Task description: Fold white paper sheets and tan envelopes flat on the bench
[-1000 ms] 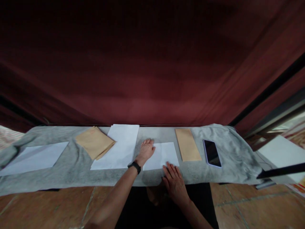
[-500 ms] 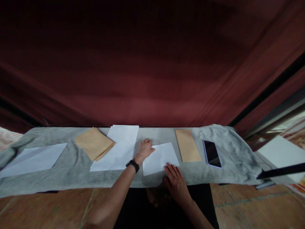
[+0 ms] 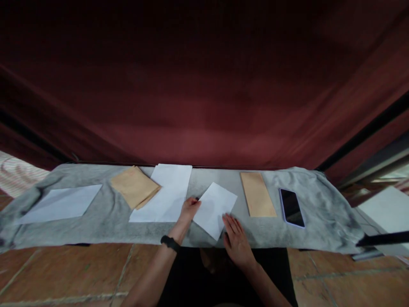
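Observation:
A small folded white paper [image 3: 214,207] lies turned at an angle on the grey cloth [image 3: 96,230]. My left hand [image 3: 188,210], with a black band at the wrist, pinches the paper's left edge. My right hand [image 3: 235,238] rests flat with fingers stretched out, its fingertips on the paper's near right edge. A large white sheet [image 3: 168,194] lies just left of my left hand.
On the cloth lie a white sheet [image 3: 60,204] at far left, a stack of tan envelopes [image 3: 134,186], a long tan envelope [image 3: 257,194] and a dark phone [image 3: 291,207] to the right. A dark red curtain [image 3: 204,85] hangs behind. Tiled floor [image 3: 64,273] shows in front.
The folded paper has turned from square to diagonal. My left hand slid from on top of it back to its left edge and closed there. My right hand stayed at the near edge.

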`<act>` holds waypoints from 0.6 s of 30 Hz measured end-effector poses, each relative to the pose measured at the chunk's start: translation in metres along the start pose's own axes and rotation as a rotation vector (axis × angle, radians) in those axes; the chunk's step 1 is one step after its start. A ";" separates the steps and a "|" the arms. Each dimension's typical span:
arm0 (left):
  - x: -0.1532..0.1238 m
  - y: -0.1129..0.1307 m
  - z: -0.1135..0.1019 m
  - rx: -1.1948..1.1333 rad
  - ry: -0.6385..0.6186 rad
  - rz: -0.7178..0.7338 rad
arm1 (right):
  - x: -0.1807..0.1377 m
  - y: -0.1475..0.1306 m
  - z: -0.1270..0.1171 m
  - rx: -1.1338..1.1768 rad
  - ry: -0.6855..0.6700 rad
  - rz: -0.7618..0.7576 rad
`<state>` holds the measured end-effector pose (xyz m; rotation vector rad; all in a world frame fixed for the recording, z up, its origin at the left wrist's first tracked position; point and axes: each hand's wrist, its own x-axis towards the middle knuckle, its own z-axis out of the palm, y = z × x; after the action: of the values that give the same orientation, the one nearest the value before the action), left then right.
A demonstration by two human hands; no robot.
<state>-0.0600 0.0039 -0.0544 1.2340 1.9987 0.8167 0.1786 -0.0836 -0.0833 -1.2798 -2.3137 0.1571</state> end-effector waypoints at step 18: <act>-0.049 0.012 0.002 0.145 -0.018 0.033 | -0.008 0.016 -0.001 0.010 -0.147 -0.108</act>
<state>-0.0346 -0.0358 -0.0367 1.3545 2.0579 0.6838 0.1955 -0.0818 -0.0904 -1.1703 -2.4969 0.2327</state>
